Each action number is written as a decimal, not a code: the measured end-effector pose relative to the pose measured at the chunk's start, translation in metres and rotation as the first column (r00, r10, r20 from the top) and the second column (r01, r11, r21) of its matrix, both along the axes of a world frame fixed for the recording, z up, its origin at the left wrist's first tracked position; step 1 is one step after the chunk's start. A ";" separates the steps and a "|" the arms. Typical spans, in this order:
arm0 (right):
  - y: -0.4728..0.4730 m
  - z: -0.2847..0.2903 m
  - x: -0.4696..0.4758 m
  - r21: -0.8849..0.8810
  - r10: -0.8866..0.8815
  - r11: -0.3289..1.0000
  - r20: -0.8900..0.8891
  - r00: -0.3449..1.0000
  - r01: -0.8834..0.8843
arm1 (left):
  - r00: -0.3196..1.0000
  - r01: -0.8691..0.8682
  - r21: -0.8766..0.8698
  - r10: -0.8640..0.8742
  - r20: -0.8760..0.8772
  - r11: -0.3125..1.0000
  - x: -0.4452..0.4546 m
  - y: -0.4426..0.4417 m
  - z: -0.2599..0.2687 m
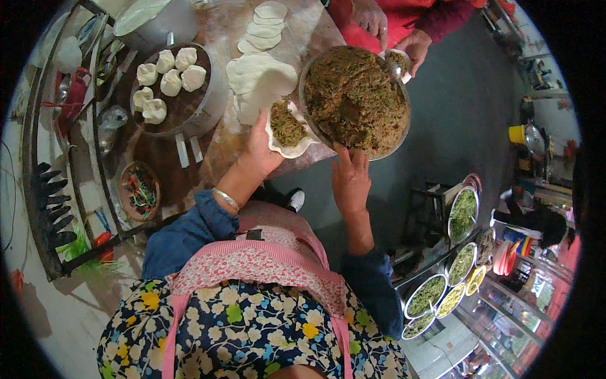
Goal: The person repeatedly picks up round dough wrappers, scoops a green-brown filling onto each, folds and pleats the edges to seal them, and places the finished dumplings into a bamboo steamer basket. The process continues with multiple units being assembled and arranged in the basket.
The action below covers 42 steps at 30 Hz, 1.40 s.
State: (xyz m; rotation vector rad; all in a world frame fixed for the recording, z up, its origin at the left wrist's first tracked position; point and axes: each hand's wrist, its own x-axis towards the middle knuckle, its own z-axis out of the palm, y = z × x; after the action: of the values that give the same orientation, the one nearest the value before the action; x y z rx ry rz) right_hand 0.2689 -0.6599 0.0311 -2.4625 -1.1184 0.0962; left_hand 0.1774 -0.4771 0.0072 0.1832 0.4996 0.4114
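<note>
My left hand [261, 150] holds a round dough wrapper [305, 146], cupped open. A mound of chopped brown-green filling [286, 124] lies in it. My right hand [351, 177] is at the near rim of a large metal bowl [408, 124] heaped with the same kind of filling. Its fingertips reach over the rim to the filling; whether they grip a tool there is hidden. Beyond my left hand, flat dough wrappers [260, 76] lie overlapping on the floured wooden table [215, 23].
A round steamer [213, 94] at left holds several closed buns [170, 83]. Across the bowl, a co-worker's hands [414, 49] hold another filled wrapper [402, 66] and a spoon. A basket of coloured items [140, 191] sits lower left. Bowls of chopped greens [426, 296] stand at right.
</note>
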 end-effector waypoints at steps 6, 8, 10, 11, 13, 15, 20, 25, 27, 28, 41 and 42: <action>0.028 0.014 -0.019 0.602 0.224 0.798 -0.259 0.940 -0.024 | 0.992 0.104 -0.117 -0.094 0.085 0.988 -0.005 -0.012 0.042; 0.034 0.010 -0.020 0.702 0.261 0.712 -0.260 0.930 -0.003 | 0.967 0.178 -0.129 -0.149 0.207 0.975 -0.008 -0.013 0.027; 0.037 0.021 -0.017 0.691 0.282 0.723 -0.303 0.910 0.006 | 0.979 0.198 -0.070 -0.194 0.057 0.978 -0.009 -0.018 0.031; 0.039 0.026 -0.015 0.685 0.292 0.729 -0.326 0.899 0.012 | 0.977 0.211 0.057 -0.212 0.014 0.976 -0.012 -0.021 0.031; 0.044 0.032 -0.006 0.710 0.337 0.704 -0.338 0.879 0.003 | 0.968 0.249 0.302 -0.238 -0.075 0.920 -0.015 -0.026 0.032; 0.046 0.035 0.001 0.716 0.340 0.697 -0.372 0.864 0.033 | 0.988 0.138 0.968 0.101 -0.119 -0.210 -0.022 -0.023 0.034; 0.055 0.050 0.003 0.709 0.251 0.703 -0.315 0.915 0.051 | 0.908 0.324 0.854 -0.387 -0.160 0.407 -0.024 -0.025 0.050; 0.049 0.035 0.006 0.635 0.298 0.773 -0.336 0.893 -0.019 | 0.998 0.053 0.996 -0.043 -0.056 -0.071 -0.016 -0.031 0.055; 0.046 0.032 0.006 0.661 0.367 0.751 -0.421 0.830 0.003 | 0.999 0.023 0.990 -0.031 -0.027 -0.139 -0.017 -0.029 0.047; 0.045 0.032 0.006 0.629 0.333 0.777 -0.396 0.856 -0.011 | 0.989 0.101 0.994 -0.110 -0.095 0.051 -0.020 -0.029 0.047; 0.028 0.023 -0.030 0.620 0.662 0.539 -0.731 0.168 0.570 | 0.908 0.368 0.593 -0.414 -0.062 0.716 -0.019 -0.043 0.064; 0.029 0.029 -0.028 0.629 0.620 0.564 -0.751 0.229 0.535 | 0.903 0.393 0.609 -0.413 -0.115 0.689 -0.020 -0.045 0.063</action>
State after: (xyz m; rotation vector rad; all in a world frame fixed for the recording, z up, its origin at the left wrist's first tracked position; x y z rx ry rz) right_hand 0.2411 -0.6313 0.0602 -0.9113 -0.3577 0.8418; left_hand 0.1576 -0.5216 0.0699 0.9198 0.2595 0.1250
